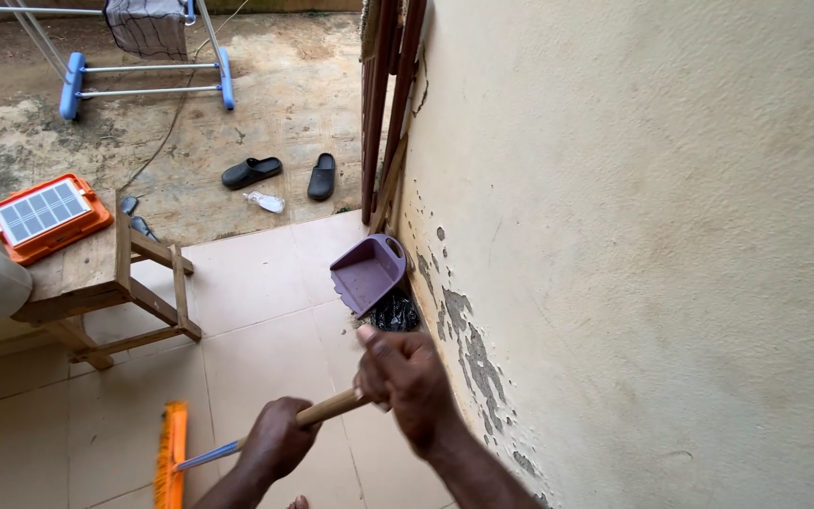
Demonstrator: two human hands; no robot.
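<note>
We grip a broom over a tiled floor beside a peeling wall.

Our right hand [407, 377] and left hand [277, 440] close around the broom handle [332, 408]; its orange brush head [171, 454] touches the tiled floor [256, 273]. A purple dustpan [366, 273] leans against the wall [633, 236], with a wooden surface [87, 264] carrying an orange solar panel [44, 215].

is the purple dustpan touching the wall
Touching. The head view shows the purple dustpan propped on edge with its handle end against the peeling wall, no gap visible between them.
</note>
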